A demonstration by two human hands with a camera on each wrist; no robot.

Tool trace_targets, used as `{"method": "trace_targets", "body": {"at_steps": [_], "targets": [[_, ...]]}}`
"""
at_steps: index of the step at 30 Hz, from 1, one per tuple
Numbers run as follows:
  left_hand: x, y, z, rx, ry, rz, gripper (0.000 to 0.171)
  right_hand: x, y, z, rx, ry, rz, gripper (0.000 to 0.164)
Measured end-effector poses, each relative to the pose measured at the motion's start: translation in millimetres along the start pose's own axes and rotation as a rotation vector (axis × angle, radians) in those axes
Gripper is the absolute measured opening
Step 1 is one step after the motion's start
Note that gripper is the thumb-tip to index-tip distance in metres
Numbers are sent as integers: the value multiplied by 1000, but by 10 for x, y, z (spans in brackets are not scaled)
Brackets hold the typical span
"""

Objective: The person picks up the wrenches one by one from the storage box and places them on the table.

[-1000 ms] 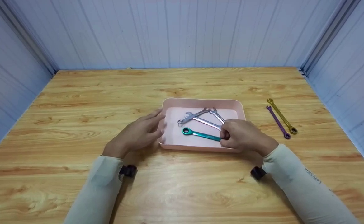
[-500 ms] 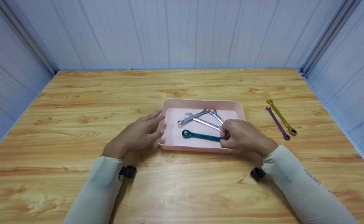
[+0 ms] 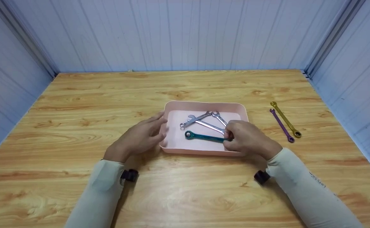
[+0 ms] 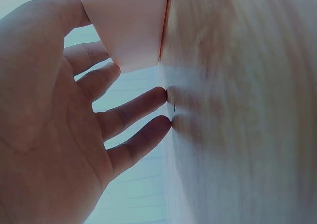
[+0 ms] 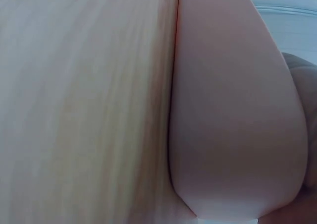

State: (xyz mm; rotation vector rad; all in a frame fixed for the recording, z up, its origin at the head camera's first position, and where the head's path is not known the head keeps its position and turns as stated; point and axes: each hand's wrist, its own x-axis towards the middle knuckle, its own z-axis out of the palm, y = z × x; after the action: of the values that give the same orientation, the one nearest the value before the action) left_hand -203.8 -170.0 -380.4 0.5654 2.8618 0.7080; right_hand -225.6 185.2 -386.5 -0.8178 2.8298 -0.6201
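Green metal fills the curled right grip (image 3: 249, 137): a wrench (image 3: 205, 137) in the pink tray (image 3: 200, 152), held by its right end, probably the handiest part. The left grip (image 3: 139, 137), fingers spread, touches the tray's side, seemingly steadying it. Silver wrenches (image 3: 209, 125) lie behind.

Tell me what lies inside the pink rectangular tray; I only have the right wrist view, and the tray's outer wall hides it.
Observer: In the head view, the tray holds three silver metal wrenches and a green metal wrench with a ring end.
Operator: My picture shows only a sliver of the right hand. What is its grip on?
Observer: The right hand's fingers curl around the end of the green wrench away from its visible ring.
Operator: And the left hand?
Observer: The left hand is at the tray's left end, fingers spread.
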Motion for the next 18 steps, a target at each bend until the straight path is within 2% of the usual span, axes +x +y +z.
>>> {"method": "trace_targets", "body": {"at_steps": [6, 18], "targets": [[-11, -3, -1, -22, -3, 11, 56, -25, 37, -2, -5, 61, -51, 12], [-8, -8, -7, 4, 1, 14, 53, -2, 64, -2, 27, 68, -31, 12]]}}
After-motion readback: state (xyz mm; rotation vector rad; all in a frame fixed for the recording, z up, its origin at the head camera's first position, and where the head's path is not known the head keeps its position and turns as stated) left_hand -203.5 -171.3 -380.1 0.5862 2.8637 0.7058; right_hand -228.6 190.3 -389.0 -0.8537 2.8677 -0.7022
